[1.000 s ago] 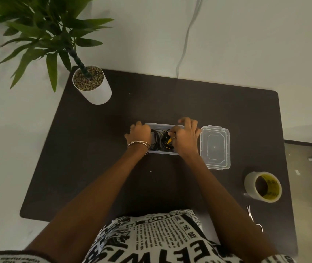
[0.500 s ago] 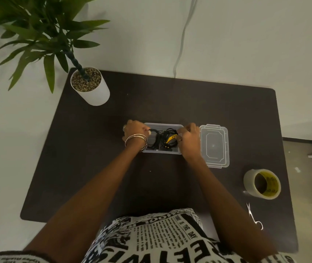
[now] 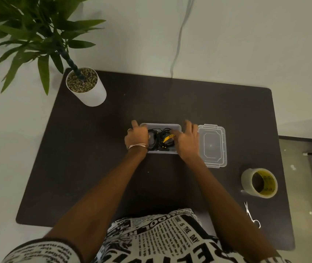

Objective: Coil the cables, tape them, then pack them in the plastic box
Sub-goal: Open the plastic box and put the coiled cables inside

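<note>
Head view, looking down on a dark worktop. Risk judged first, left to right: springy black cable coils likely to lift out of the clear plastic box once pressure eased, snagging under the rim and blocking the lid. Yellow tape band on the right coil possibly loose enough to let it unwind. Light box apt to slide on the smooth worktop under uneven pressing. Lid lying flat just beside the box's right end, not yet fitted.

Left hand at the box's left end, fingers curled over the edge onto the coils, forefinger raised; grip or mere press not possible to tell. Right hand at the right end, fingers fairly straight and spread, thumb side down on the taped coil, holding nothing. Tape roll and scissors well apart, far right.
</note>
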